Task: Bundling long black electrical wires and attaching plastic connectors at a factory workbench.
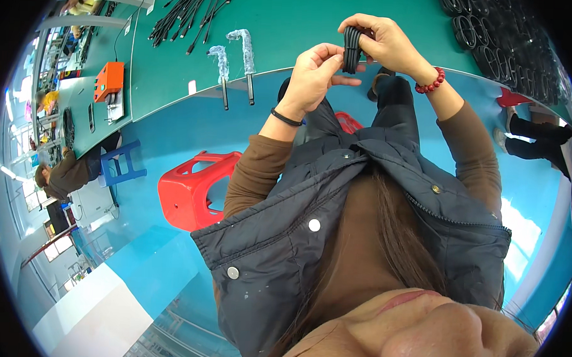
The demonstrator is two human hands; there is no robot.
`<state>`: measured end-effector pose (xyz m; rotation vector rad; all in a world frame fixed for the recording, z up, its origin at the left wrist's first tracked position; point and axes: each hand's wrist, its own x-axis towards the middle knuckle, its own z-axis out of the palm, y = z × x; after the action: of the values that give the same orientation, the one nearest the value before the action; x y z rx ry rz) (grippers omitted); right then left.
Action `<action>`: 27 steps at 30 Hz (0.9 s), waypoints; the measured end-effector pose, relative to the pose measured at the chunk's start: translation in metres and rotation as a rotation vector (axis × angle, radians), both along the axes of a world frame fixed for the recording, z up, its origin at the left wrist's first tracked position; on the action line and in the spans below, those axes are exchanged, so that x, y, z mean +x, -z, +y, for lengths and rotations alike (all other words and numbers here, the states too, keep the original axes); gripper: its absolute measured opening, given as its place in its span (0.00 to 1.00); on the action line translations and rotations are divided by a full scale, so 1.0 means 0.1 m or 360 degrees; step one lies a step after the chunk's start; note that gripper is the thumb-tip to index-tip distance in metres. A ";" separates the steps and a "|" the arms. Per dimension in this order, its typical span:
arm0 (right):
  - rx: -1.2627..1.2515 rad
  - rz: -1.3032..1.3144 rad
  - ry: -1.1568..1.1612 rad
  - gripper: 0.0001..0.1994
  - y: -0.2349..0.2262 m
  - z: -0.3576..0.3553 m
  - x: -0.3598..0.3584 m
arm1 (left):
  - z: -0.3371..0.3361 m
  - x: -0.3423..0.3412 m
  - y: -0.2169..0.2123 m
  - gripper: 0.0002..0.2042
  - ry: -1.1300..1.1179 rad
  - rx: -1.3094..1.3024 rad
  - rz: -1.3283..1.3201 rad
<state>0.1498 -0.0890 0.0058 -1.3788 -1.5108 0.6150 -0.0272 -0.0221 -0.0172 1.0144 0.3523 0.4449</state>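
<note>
head view, looking down over the person's chest: both hands are raised above the edge of a green tabletop (291, 34), close together and both clamped on one black cable bundle (351, 50). the right hand (385, 43) grips the bundle from above, fingers curled over its top; the left hand (315, 72) pinches its lower part between thumb and fingers. the bundle stands roughly upright between the two hands, in the air, not touching the tabletop. a red bead bracelet (432, 83) circles the right wrist, a black band (285, 118) the left. on the tabletop lie two plastic-wrapped tools (236, 57) side by side near the edge, a spread of loose black cables (184, 14) further back, a heap of coiled black cables (498, 44) at far right, and an orange device (109, 79) at left. a red stool (188, 191) stands on the blue floor beside the person, a blue stool (124, 163) beyond it, near another seated person (62, 177).
</note>
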 end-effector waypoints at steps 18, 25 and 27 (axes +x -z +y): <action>-0.0048 0.0774 0.0341 0.18 -0.08 -0.27 0.61 | -0.31 0.51 -0.09 0.14 -0.0508 0.1076 0.0214; -0.0448 -0.0021 0.1057 0.20 -0.67 -0.11 2.60 | -0.16 0.43 0.03 0.09 -0.0426 0.1031 0.0337; -0.0587 -0.0312 0.1218 0.18 -0.64 -0.10 2.96 | -0.07 0.34 0.06 0.08 -0.0472 0.1091 0.0413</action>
<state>0.4459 -0.0994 0.0700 -2.1869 -0.9051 0.2747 0.0067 -0.0292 -0.0233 1.7061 0.6088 0.7297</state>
